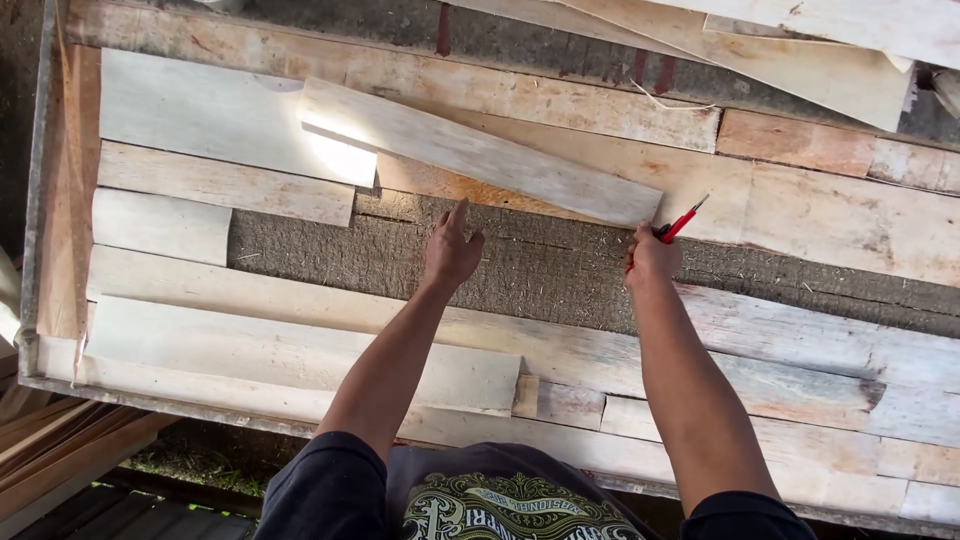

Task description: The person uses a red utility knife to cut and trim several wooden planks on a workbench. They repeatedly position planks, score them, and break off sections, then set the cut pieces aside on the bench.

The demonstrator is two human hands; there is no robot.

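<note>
A long pale veneer strip [470,150] lies slanted across the middle of the bed of wood sheets. My left hand [451,248] reaches toward its near edge with fingers apart, just below the strip, over a dark rough patch [540,265]. My right hand [652,255] is closed around a red-handled cutter [681,219] whose tip points up and right. That hand sits at the strip's right end.
Pale veneer pieces [230,115] cover the frame at left, near and right. A metal frame edge [40,160] runs down the left side. More sheets [800,60] are stacked at the top right. Thin wood strips [50,440] lie at the lower left.
</note>
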